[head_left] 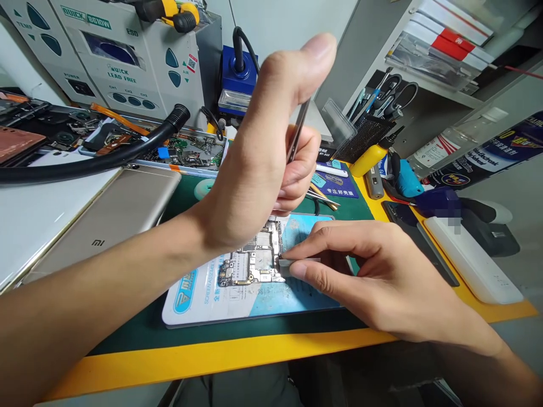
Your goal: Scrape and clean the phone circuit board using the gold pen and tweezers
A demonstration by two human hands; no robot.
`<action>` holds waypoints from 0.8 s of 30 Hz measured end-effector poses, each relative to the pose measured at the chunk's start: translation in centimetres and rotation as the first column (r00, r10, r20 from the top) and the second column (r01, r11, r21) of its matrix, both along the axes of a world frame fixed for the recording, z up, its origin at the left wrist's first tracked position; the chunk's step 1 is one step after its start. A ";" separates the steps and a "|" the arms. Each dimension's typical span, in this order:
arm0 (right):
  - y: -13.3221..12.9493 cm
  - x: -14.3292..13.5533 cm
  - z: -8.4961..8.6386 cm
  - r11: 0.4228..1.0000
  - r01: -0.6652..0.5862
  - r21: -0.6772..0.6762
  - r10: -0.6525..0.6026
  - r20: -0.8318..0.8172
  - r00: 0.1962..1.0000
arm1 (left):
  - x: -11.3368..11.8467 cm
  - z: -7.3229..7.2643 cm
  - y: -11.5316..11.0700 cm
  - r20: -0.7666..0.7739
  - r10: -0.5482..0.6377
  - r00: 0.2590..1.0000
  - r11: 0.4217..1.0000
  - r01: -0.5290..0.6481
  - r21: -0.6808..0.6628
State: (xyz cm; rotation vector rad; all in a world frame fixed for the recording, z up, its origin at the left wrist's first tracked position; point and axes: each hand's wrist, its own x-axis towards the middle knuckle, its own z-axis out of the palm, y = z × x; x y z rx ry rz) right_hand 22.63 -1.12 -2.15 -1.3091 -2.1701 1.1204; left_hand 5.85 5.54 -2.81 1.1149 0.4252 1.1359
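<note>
Board (265,261): upper part hidden behind left hand (265,141); chip markings too small to read. At its right edge, strip (285,268) partly covered by right hand (373,271). Above board: tweezers (298,133), ends hidden by left hand. Upper left of board: station (127,70) cut off by frame top. Right of board: pixelated patch, detail illegible

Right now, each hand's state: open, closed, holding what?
Left hand: closed, holding a slim metal tool.
Right hand: closed, pinching a flat grey piece at the circuit board's edge.
</note>
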 end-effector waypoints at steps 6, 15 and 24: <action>-0.2 -0.2 0.0 0.999 0.029 -0.026 -0.029 0.004 1.000 | 0.2 -0.4 0.4 0.053 -0.041 0.998 0.999 0.041 0.004; 0.1 -0.3 0.0 1.000 0.016 0.009 -0.016 0.007 1.000 | -0.1 -0.1 0.3 0.058 -0.054 0.997 0.998 0.053 0.021; -0.1 -0.2 0.1 1.000 0.026 0.005 -0.025 -0.003 1.000 | 0.0 0.0 -0.1 0.059 -0.043 0.997 0.999 0.043 0.002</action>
